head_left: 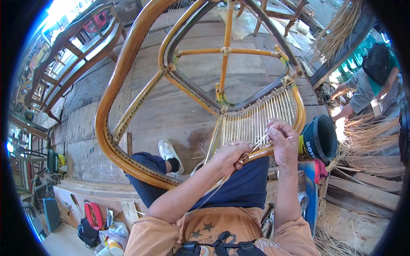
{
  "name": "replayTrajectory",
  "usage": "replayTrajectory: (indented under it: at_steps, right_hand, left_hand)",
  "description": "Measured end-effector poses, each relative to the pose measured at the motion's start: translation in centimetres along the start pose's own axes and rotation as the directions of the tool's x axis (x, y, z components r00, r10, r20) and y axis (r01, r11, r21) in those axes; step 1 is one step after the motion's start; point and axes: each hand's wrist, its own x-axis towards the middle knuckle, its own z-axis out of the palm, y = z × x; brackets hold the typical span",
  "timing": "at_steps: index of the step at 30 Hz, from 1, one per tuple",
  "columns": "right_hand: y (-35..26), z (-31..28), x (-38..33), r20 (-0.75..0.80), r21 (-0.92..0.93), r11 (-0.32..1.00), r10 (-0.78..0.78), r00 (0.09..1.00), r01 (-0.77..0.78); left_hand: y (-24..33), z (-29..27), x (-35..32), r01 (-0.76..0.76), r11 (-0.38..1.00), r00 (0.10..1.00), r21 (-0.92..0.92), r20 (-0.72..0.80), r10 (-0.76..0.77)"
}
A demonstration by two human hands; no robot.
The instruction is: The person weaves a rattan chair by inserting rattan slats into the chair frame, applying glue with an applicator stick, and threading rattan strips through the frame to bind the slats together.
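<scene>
A rattan chair frame (110, 91) of glossy brown poles rests across my lap. Pale strands run side by side over one section, forming a partly spaced strung panel (241, 127). My left hand (232, 158) is closed at the near rail, its fingers pinching a cane strand (260, 141). Just to the right, my right hand (283, 138) pinches the same strand between thumb and fingers above the rail. A loose tail of cane hangs below my left hand toward my lap. Rows of small holes line the bare poles on the left.
A dark green bucket (323, 138) stands close by my right arm. Beyond it are bundles of loose cane (371, 136) and a crouching person (371, 81). A wooden bench (81, 55) stands at the far left. A red-handled tool (93, 215) and bags lie at the lower left.
</scene>
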Motion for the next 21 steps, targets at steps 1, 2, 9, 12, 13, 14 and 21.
replayTrajectory:
  at_steps: [1,2,9,12,13,14,21]
  right_hand:
    - [0.4,0.1,-0.4,0.001,-0.001,1.000,0.010,1.000,-0.010]
    - [0.6,0.2,-1.0,-0.112,-0.006,1.000,0.008,0.994,-0.009]
    - [3.5,1.1,-3.6,-0.315,-0.062,0.980,0.160,0.936,-0.189]
    - [3.7,1.5,-3.5,-0.275,-0.038,0.986,0.146,0.950,-0.162]
    - [3.7,1.4,-3.4,-0.281,-0.034,0.986,0.148,0.948,-0.164]
    - [3.8,1.4,-3.4,-0.287,-0.047,0.985,0.149,0.946,-0.169]
    - [4.2,0.7,-4.1,-0.292,-0.023,0.976,0.199,0.936,-0.214]
  left_hand:
    - [-0.2,-0.2,0.0,-0.008,0.991,0.999,0.135,-0.042,0.014]
    - [-0.5,-0.4,-0.2,-0.002,0.992,0.999,0.128,-0.045,0.008]
    - [-2.0,-0.7,-0.5,-0.231,0.941,0.948,0.247,-0.158,0.275]
    - [-2.0,-0.4,-0.7,-0.260,0.898,0.933,0.356,-0.146,0.328]
    - [-2.0,-0.3,-0.9,-0.257,0.872,0.927,0.417,-0.149,0.344]
    - [-2.0,-0.3,-0.9,-0.251,0.872,0.929,0.421,-0.148,0.339]
    - [-2.4,0.3,-1.0,-0.229,0.793,0.916,0.565,-0.152,0.373]
